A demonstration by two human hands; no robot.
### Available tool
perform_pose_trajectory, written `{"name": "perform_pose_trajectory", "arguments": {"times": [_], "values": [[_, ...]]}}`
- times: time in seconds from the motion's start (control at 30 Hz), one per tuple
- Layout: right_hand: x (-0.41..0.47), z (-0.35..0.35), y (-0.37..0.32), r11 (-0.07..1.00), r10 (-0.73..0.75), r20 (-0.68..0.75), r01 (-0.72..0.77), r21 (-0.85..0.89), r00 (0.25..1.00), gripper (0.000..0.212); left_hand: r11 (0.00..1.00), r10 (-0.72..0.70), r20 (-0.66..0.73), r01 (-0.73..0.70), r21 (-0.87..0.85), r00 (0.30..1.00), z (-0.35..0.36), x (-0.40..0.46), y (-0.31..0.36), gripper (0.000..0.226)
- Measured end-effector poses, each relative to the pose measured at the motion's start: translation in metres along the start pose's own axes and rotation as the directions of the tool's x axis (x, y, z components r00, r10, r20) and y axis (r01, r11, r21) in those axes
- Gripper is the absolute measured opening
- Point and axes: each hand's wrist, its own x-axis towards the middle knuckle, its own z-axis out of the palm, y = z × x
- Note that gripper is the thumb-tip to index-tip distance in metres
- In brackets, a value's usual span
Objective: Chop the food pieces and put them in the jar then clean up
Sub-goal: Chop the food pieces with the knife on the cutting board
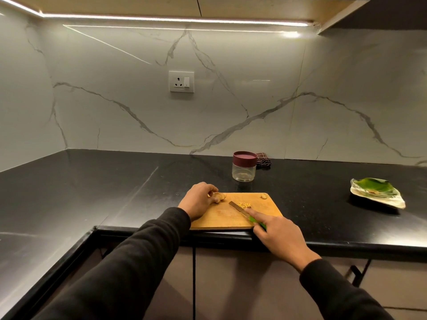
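A wooden cutting board (227,218) lies at the front edge of the black counter. My left hand (199,200) grips a pale food piece (219,197) at the board's far left corner. My right hand (276,229) holds a green-handled knife (240,210), index finger stretched along the blade's back. The blade tip rests beside a small heap of chopped bits (245,205). Another small piece (263,196) lies at the board's far right corner. Behind the board stands a clear jar (243,173) with a maroon lid on, a few bits inside.
A dark checked cloth (263,160) lies behind the jar against the marble wall. A leaf plate (376,192) with scraps sits on the counter (115,181) to the right. A wall socket (181,81) is above. Cabinet doors are below the counter edge.
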Motion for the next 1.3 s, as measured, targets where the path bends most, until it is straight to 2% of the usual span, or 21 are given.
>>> {"name": "perform_pose_trajectory", "arguments": {"times": [0.17,0.43,0.6,0.73,1.0,1.3], "values": [[-0.0001,0.0000,0.0001,1.000,0.003,-0.003,-0.003,0.005,1.000,0.046,0.999,0.000,-0.055,-0.002,-0.032,0.998,0.0004,-0.0005,0.0005,0.025],[-0.0004,0.0006,-0.0003,1.000,-0.001,-0.006,0.001,-0.003,1.000,0.045,0.994,-0.029,-0.044,0.024,-0.106,0.999,-0.0016,0.0001,-0.0011,0.021],[0.0000,0.0006,-0.0002,1.000,0.001,-0.005,-0.001,-0.002,1.000,0.045,0.987,-0.042,-0.051,0.034,-0.157,0.998,-0.0008,0.0007,0.0014,0.009],[0.0000,0.0001,-0.0012,1.000,0.004,-0.005,-0.004,-0.006,1.000,0.046,0.992,-0.029,-0.023,0.026,-0.124,0.999,0.0011,0.0005,0.0056,0.020],[-0.0006,0.0003,0.0002,1.000,0.004,-0.005,-0.004,0.004,1.000,0.046,0.991,-0.025,-0.025,0.021,-0.130,0.999,-0.0006,0.0018,0.0055,0.015],[0.0001,0.0018,0.0000,1.000,0.006,-0.017,-0.006,-0.014,1.000,0.046,0.996,-0.034,-0.121,0.024,-0.087,0.992,0.0024,-0.0025,0.0022,0.020]]}}
